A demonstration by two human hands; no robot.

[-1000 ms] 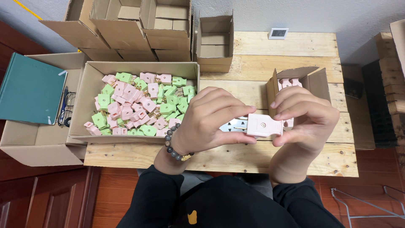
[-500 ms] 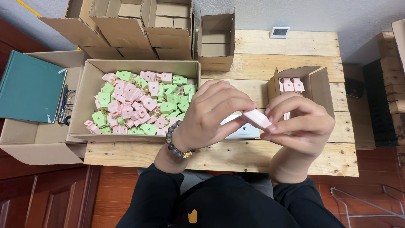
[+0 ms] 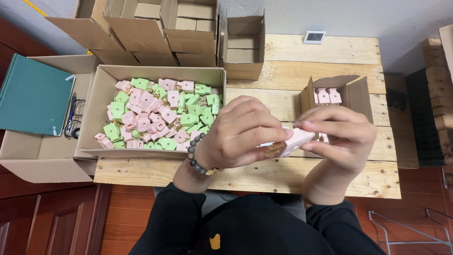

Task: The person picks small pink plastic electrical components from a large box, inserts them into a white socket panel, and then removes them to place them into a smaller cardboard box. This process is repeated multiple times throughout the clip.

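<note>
Here both hands close on one pink plug (image 3: 296, 140) over the table (image 3: 330, 174): left hand (image 3: 238, 134) at its pronged end, right hand (image 3: 337, 137) pinching the body. A firm, level grip seems best, near the small box (image 3: 361, 97); the big box (image 3: 89, 120) lies left.
</note>
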